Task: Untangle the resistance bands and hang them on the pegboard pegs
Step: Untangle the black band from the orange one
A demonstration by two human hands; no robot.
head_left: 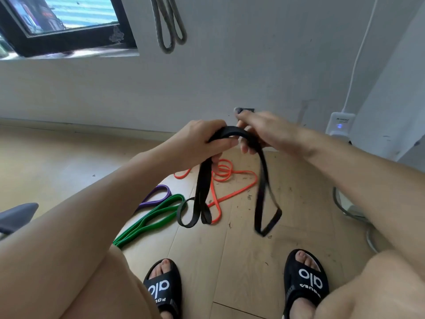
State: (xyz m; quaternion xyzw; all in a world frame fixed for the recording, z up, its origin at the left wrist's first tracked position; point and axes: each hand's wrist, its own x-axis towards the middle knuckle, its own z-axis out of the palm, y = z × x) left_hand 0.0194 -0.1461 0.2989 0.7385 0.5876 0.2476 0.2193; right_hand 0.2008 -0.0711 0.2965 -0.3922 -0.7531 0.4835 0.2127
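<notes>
1. While both hands work at chest height, bare wooden floor [241,261] lies open below them, running up to the grey wall [230,72] just beyond the knuckles.
2. Left hand [202,141] has its fingers curled round the black band [232,132], clamping the top of the arch, and two strands drop from under that palm into small loops hanging low.
3. Right hand [264,130] pinches the same black band on its far side, fingertips bent over the strap, and a long loop swings down beneath that wrist, a bit blurred.
4. Under the left hand's strands, the orange band [232,178] sprawls in coils on the floor, partly hidden behind the black loops.
5. Lower and to the left of the hands, the green band [151,217] lies doubled on the boards, with the purple band [158,194] tucked just beside it on the far side.
6. High above the hands, a grey band [170,26] already hangs on the wall in two loops; its peg is out of sight.
7. Off to the right of the right hand, a white adapter [340,125] with a blue light sits against the wall, its cable [361,47] running upward.
8. Two black slides [305,282] stand on the floor below the hands.
9. Up left, a dark-framed window [69,26] sits well clear of the hands.
</notes>
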